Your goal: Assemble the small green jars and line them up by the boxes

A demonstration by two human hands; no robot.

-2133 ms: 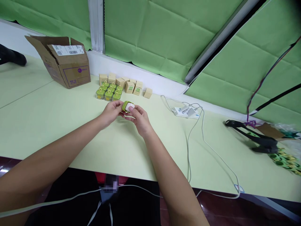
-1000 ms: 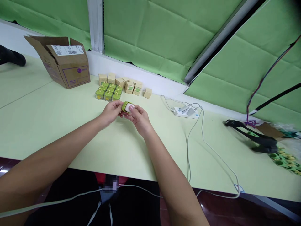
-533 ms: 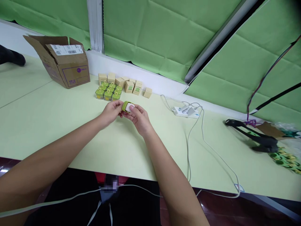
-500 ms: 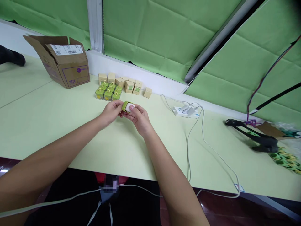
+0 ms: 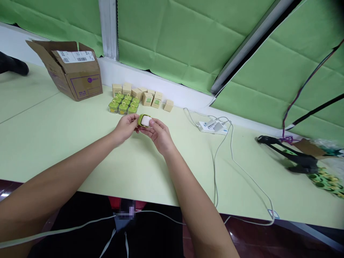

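Between my hands, above the table, is a small green case (image 5: 140,120) with a white piece (image 5: 146,120) in its opening. My left hand (image 5: 125,128) pinches the case at its left side. My right hand (image 5: 159,135) holds it from the right, its thumb on the white piece's right end and its fingers underneath. Just beyond my hands, several green-lidded clear containers (image 5: 124,106) with small loops on top stand in a tight group. Behind and beside them are several small cardboard boxes (image 5: 147,99).
An open carton (image 5: 85,84) stands at the back left. To the right lie a white power strip (image 5: 212,127) with cables across the table (image 5: 188,168), a black object (image 5: 298,160), and green and yellow pieces (image 5: 325,182). Something dark (image 5: 13,64) lies far left.
The green case has shifted slightly left and tilted. My right thumb has moved towards the white piece's right end, so more of its white surface shows.
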